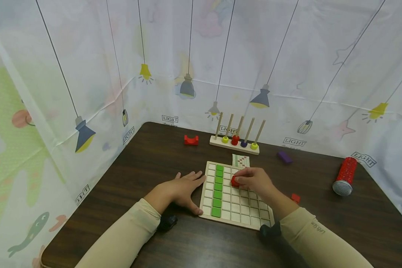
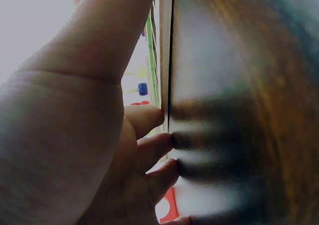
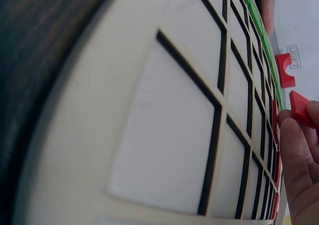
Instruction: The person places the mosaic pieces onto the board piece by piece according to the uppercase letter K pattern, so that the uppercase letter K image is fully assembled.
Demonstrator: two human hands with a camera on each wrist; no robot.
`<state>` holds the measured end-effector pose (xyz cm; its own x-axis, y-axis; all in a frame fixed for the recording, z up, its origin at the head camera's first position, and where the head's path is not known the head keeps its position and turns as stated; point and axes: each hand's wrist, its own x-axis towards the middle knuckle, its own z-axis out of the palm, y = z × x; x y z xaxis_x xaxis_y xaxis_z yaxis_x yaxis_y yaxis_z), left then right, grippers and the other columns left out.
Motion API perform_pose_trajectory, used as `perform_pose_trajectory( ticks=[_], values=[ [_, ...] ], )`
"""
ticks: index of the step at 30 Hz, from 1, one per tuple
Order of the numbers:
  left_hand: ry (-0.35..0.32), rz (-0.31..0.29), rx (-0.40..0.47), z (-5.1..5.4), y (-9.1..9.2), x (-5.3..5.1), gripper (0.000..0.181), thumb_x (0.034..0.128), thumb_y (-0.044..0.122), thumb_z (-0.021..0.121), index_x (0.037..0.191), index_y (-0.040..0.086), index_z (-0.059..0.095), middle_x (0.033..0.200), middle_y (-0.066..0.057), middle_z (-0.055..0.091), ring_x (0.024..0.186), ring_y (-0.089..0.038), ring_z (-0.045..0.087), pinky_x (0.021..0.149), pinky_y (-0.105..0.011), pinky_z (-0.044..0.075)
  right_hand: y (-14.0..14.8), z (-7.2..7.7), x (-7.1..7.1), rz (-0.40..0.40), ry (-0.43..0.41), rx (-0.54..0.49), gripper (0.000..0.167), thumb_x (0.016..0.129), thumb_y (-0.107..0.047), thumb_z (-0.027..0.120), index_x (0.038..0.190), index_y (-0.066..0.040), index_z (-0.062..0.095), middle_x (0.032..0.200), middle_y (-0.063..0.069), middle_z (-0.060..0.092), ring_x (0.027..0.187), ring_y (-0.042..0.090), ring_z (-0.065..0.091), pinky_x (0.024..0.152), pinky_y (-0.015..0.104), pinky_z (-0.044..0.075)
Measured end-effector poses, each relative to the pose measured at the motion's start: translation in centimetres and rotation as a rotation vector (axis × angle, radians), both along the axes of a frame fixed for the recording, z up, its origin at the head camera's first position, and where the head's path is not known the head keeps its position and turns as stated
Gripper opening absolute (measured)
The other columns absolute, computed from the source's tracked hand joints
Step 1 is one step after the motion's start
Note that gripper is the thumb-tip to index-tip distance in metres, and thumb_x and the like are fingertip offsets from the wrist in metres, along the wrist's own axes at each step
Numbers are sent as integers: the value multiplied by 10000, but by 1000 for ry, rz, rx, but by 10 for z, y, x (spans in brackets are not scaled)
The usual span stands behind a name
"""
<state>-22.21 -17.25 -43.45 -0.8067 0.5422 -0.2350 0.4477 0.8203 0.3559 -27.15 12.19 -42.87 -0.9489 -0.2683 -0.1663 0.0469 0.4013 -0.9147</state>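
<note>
A wooden grid board (image 1: 235, 207) with white squares lies on the dark table. One column near its left side is filled with green tiles (image 1: 217, 194). My left hand (image 1: 187, 190) rests at the board's left edge, fingers spread, thumb near the lower left corner. Above the grid my right hand (image 1: 256, 180) pinches a small red square tile (image 3: 300, 108) between thumb and fingers. In the right wrist view, red tiles (image 3: 277, 168) sit along the far rows of the board; in the head view the right hand hides much of that area.
Behind the board are a printed card (image 1: 241, 160) and a peg stand (image 1: 234, 146) with coloured beads. A red arch block (image 1: 191, 140) lies at the back, a purple block (image 1: 284, 157) and a red microphone (image 1: 344, 176) to the right. A red piece (image 1: 295, 198) shows beside my right forearm.
</note>
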Motion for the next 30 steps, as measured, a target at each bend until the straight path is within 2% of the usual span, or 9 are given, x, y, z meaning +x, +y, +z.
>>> perform_pose_trajectory(
  ticks=[7,13,22,30],
  values=[
    [1,2,2,0,0,0,1190,770,652,808,1657,193,161,1704,-44,97,1553,-254,79,1182,-626,80,-9,0,7,58,24,48,219,953,-107,739,1128,24,733,1047,118,714,839,269,681,734,372,584],
    [-2,8,-4,0,1,0,1187,771,652,806,1657,195,162,1704,-42,100,1553,-253,82,1184,-621,83,-17,-1,12,83,26,136,153,936,-123,761,1051,-23,771,1012,79,729,822,223,639,677,342,560],
    [-4,9,-7,0,2,0,1189,768,664,801,1657,196,165,1704,-43,99,1553,-248,80,1185,-617,83,-22,-7,14,113,172,276,75,935,-115,761,992,-81,797,967,35,723,765,188,612,630,321,545],
    [-6,10,-9,-1,2,-1,1192,766,669,799,1658,199,161,1704,-37,96,1553,-245,79,1187,-614,81,-24,-9,15,118,229,320,80,931,-106,760,991,-81,807,945,8,728,737,167,594,604,331,523]
  ],
)
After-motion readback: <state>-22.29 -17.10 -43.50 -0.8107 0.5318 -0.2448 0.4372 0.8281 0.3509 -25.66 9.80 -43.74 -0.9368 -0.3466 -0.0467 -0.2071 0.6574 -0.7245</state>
